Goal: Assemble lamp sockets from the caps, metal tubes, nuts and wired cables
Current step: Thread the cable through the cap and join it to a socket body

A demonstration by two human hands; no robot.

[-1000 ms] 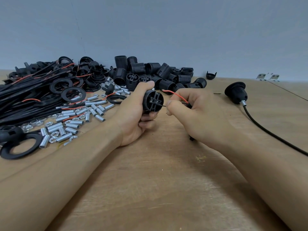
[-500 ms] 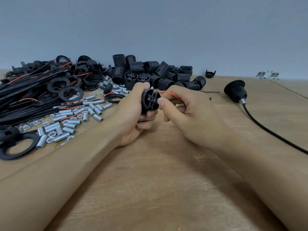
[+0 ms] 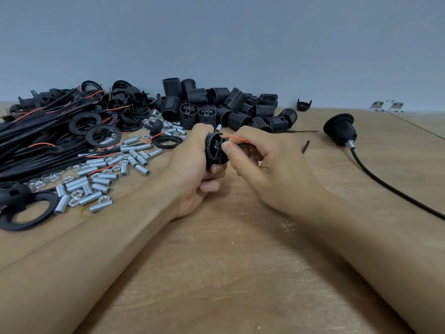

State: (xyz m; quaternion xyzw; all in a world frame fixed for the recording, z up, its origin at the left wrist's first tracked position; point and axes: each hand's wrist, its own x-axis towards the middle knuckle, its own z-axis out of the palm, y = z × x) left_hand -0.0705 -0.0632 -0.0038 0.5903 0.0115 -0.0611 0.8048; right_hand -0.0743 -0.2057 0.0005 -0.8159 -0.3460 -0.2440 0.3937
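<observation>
My left hand (image 3: 190, 165) grips a black socket body (image 3: 215, 150) with its slotted end turned toward my right hand. My right hand (image 3: 260, 162) pinches a wired cable at the socket's end; its red wire (image 3: 234, 138) arcs from the socket's top over my fingers. Most of the cable is hidden inside my right fist. Both hands hover just above the wooden table (image 3: 216, 273). A pile of black threaded socket bodies (image 3: 224, 104) lies behind them. Metal tubes and nuts (image 3: 103, 169) are scattered to the left, beside a heap of black cables with red wires (image 3: 38, 141).
An assembled socket (image 3: 340, 131) with its black cable (image 3: 395, 189) lies at the right. Black rings (image 3: 103, 136) and caps sit among the cables, with one large ring (image 3: 26, 213) at the near left. A lone cap (image 3: 304, 106) and small metal brackets (image 3: 387, 106) lie by the wall.
My right hand has moved left, bringing the wire end up against the socket's slotted end. The gap between my two hands has closed.
</observation>
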